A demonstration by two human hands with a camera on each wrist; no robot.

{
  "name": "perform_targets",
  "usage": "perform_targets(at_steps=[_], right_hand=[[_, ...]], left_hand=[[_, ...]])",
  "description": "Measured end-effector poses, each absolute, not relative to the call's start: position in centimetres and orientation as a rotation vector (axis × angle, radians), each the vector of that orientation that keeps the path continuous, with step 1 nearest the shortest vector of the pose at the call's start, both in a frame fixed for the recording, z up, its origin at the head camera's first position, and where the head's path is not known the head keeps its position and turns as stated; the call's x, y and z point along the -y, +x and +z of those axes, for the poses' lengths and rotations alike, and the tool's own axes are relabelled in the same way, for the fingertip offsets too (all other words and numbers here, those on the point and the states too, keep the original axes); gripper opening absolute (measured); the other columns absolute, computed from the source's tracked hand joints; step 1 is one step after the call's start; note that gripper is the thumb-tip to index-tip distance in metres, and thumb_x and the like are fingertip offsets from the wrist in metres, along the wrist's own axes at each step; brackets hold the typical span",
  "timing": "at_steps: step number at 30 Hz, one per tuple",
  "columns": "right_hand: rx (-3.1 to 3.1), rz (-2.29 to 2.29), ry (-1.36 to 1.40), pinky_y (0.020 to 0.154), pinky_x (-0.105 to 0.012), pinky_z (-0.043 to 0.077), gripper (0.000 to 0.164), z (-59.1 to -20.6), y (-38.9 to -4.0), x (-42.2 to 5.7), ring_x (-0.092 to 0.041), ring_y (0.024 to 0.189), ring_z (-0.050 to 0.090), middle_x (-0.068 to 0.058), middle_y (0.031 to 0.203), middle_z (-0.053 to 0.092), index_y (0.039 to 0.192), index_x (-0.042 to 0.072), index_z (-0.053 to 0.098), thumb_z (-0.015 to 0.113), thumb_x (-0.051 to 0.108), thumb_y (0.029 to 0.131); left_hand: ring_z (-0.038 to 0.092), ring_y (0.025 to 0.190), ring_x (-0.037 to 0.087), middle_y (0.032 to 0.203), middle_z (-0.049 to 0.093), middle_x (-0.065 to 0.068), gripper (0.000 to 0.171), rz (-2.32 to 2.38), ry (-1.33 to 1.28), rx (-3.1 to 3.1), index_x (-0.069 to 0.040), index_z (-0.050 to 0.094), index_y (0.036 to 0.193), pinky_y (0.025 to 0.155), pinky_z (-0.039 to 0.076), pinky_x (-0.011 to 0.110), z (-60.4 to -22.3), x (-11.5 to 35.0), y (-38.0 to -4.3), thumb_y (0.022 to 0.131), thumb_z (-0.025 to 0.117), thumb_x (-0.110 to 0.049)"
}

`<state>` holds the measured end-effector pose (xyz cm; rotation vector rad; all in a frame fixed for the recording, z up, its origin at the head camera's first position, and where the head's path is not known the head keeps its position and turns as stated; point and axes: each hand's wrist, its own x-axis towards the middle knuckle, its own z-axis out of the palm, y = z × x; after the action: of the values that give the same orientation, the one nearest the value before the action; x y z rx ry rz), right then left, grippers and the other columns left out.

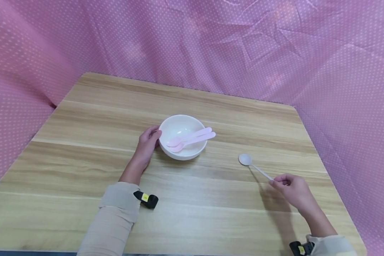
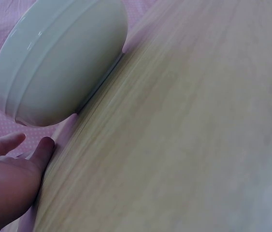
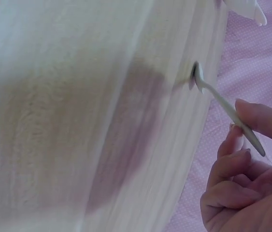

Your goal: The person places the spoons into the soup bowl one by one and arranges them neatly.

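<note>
A white bowl [image 1: 183, 156] stands on the table with two pale pink spoons [image 1: 198, 138] lying in it, their handles sticking out over the right rim. My left hand [image 1: 146, 145] is at the bowl's left side, thumb at the rim. In the left wrist view, other fingers [image 2: 41, 152] extend beside and below the bowl [image 2: 73, 63], apart from its wall. Off to the right, my right hand [image 1: 292, 190] pinches the handle end of a whitish spoon [image 1: 245, 159] between thumb and fingers. That spoon [image 3: 222, 104] points bowl-first toward the table's middle, close over the surface.
The wooden table [image 1: 92, 117] has a light striped grain. Pink dotted cloth [image 1: 192, 42] hangs behind it and along both sides. Black wrist cameras [image 1: 146, 200] sit on both sleeves. The right arm and spoon cast a shadow on the wood.
</note>
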<state>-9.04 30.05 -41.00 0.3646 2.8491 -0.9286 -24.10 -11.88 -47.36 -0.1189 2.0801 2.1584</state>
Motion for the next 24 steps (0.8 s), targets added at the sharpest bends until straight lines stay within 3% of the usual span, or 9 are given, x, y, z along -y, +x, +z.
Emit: perform_targets(at_steps=[14, 24], right_hand=[[-2.89, -0.985, 0.513, 0.058, -0.023, 0.045, 0.041, -40.2, -10.5, -29.7, -0.009, 0.074, 0.051, -0.003, 0.084, 0.063, 0.104, -0.001, 0.064, 0.063, 0.037, 0.089], [-2.935, -0.997, 0.533, 0.061, -0.024, 0.048, 0.043, -39.4, -11.4, -29.4, -0.011, 0.08, 0.056, -0.013, 0.1, 0.066, 0.107, 0.001, 0.065, 0.059, 0.041, 0.09]], left_hand=[[0.048, 0.123, 0.022, 0.136, 0.048, 0.014, 0.052, 2.166, -0.12, -2.078, -0.007, 0.037, 0.143, 0.105, 0.04, 0.032, -47.7, 11.9, -24.2, 0.098, 0.048, -0.03], [0.049, 0.122, 0.021, 0.135, 0.049, 0.013, 0.05, 2.182, -0.113, -2.078, -0.007, 0.038, 0.142, 0.104, 0.041, 0.032, -47.7, 11.8, -24.1, 0.098, 0.048, -0.029]])
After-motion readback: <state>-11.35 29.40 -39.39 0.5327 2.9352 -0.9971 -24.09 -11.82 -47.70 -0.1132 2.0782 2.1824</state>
